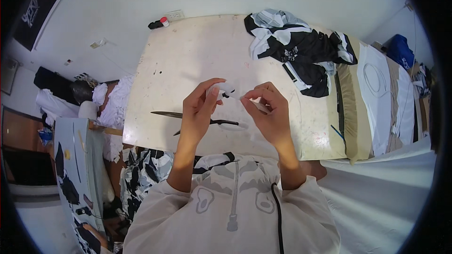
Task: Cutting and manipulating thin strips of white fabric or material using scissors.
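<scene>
Bringing both hands together above the pale, worn-topped counter (188,61), a person holds a small white piece with black marks (227,87) between them. It is raised over the middle of the counter, near side, and its material is hard to make out. The left hand (202,99) has its fingers curled around the piece, thumb against the near face. The right hand (269,109) pinches the piece's right end between thumb and index finger, its other fingers bent in; a bit of white also shows under that palm.

Below and between the hands lie long-bladed scissors with black handles (225,122), partly hidden by the left wrist, blades pointing left. On the far right of the counter is a crumpled black, white and grey fabric garment (301,42). Farther right, white sheets (374,84) lie over brown material (351,108). At the far left edge a small white bottle with a red cap (164,21) stands beside a black object (155,25).
</scene>
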Action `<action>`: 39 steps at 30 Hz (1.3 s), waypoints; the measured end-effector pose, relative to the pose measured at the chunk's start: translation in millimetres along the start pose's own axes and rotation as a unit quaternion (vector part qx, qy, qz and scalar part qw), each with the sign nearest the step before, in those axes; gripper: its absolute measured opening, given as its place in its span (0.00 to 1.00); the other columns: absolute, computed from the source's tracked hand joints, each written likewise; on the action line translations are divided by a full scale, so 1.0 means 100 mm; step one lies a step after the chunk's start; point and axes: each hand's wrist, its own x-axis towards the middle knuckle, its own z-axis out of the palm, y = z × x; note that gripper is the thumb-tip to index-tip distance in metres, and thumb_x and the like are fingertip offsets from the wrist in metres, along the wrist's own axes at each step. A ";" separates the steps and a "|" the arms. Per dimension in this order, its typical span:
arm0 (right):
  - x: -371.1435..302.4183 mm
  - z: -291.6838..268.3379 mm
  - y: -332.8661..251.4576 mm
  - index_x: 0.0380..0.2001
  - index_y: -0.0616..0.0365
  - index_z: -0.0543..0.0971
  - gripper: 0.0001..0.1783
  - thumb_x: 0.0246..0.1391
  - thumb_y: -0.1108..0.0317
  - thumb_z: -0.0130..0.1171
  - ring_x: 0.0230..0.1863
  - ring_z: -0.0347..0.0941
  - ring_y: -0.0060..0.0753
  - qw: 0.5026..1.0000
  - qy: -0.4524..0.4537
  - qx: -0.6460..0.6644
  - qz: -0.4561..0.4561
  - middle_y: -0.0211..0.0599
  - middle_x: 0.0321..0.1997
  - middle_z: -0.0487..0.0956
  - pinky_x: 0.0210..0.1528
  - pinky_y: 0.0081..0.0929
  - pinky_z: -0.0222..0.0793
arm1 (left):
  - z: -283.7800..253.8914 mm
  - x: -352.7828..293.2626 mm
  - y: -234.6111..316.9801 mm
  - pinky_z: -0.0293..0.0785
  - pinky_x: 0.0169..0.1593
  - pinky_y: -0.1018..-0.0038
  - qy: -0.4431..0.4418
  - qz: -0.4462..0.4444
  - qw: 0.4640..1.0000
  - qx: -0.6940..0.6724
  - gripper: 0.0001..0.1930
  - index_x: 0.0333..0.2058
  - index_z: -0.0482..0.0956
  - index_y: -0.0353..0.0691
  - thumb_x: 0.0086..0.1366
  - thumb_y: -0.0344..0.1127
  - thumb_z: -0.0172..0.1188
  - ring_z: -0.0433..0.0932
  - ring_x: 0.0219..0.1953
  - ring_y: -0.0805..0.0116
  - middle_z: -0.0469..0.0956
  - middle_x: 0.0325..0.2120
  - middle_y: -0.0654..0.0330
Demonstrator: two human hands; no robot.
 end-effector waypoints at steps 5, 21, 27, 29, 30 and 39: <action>0.14 -0.02 0.08 0.34 0.61 0.80 0.02 0.56 0.77 0.62 0.33 0.67 0.15 0.994 -0.061 0.020 -0.094 0.28 0.35 0.74 0.32 0.11 0.60 | -0.03 -0.02 0.03 0.70 0.36 0.83 -0.002 0.015 1.000 -0.002 0.13 0.51 0.80 0.37 0.74 0.35 0.54 0.65 0.27 0.84 0.70 0.24 0.70; 0.25 0.08 -0.04 0.34 0.61 0.79 0.02 0.59 0.76 0.63 0.20 0.59 0.09 0.980 -0.103 0.138 0.100 0.20 0.23 0.73 0.23 0.12 0.50 | -0.20 -0.03 0.19 0.51 0.22 0.86 -0.097 -0.139 0.963 -0.208 0.14 0.47 0.77 0.41 0.75 0.45 0.52 0.61 0.20 0.85 0.68 0.25 0.70; 0.23 0.26 0.13 0.34 0.59 0.77 0.07 0.55 0.82 0.61 0.18 0.55 0.05 0.938 -0.107 0.288 0.159 0.21 0.26 0.76 0.20 0.12 0.45 | -0.05 -0.01 0.24 0.50 0.22 0.84 -0.074 -0.145 0.936 -0.313 0.16 0.46 0.77 0.40 0.75 0.47 0.52 0.57 0.18 0.83 0.69 0.25 0.68; 0.19 0.34 0.10 0.34 0.58 0.76 0.09 0.55 0.85 0.57 0.18 0.55 0.06 0.923 -0.093 0.334 0.165 0.20 0.24 0.74 0.19 0.13 0.44 | -0.03 -0.04 0.25 0.50 0.22 0.83 -0.053 -0.159 0.930 -0.326 0.17 0.45 0.77 0.38 0.75 0.48 0.51 0.57 0.17 0.82 0.70 0.25 0.66; 0.18 0.36 0.15 0.34 0.58 0.76 0.10 0.53 0.86 0.54 0.17 0.54 0.06 0.905 -0.095 0.367 0.195 0.19 0.22 0.73 0.19 0.13 0.42 | -0.03 -0.06 0.22 0.52 0.22 0.82 -0.064 -0.151 0.930 -0.329 0.19 0.43 0.77 0.36 0.75 0.48 0.51 0.58 0.18 0.81 0.71 0.25 0.65; 0.17 0.21 0.41 0.30 0.57 0.77 0.05 0.54 0.79 0.62 0.16 0.51 0.07 0.882 -0.155 0.351 0.275 0.18 0.20 0.71 0.18 0.15 0.39 | -0.12 -0.06 -0.07 0.60 0.27 0.83 -0.122 -0.160 0.921 -0.334 0.17 0.38 0.79 0.37 0.73 0.47 0.55 0.72 0.28 0.78 0.74 0.33 0.64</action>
